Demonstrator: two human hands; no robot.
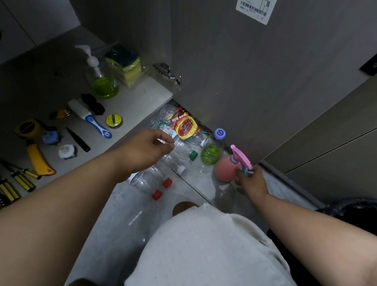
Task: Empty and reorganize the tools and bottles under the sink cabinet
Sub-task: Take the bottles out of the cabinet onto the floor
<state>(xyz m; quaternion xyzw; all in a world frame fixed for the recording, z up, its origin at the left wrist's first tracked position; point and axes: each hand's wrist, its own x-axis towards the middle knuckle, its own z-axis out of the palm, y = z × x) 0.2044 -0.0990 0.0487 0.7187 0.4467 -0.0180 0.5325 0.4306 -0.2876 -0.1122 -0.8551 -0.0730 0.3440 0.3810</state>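
Two hands hang low over the floor. My right hand (252,181) grips the pink spray bottle (226,170) at its trigger, close against the open cabinet door (269,73). My left hand (145,148) curls over clear empty bottles (150,179) crowding the narrow floor strip; I cannot tell if it grips one. Beyond, tools (20,177) line the cabinet shelf (143,93).

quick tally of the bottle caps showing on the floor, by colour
red plastic screw caps: 2
green plastic screw cap: 1
white plastic screw cap: 1
lilac round cap on the green-tinted bottle: 1
total: 5 visible
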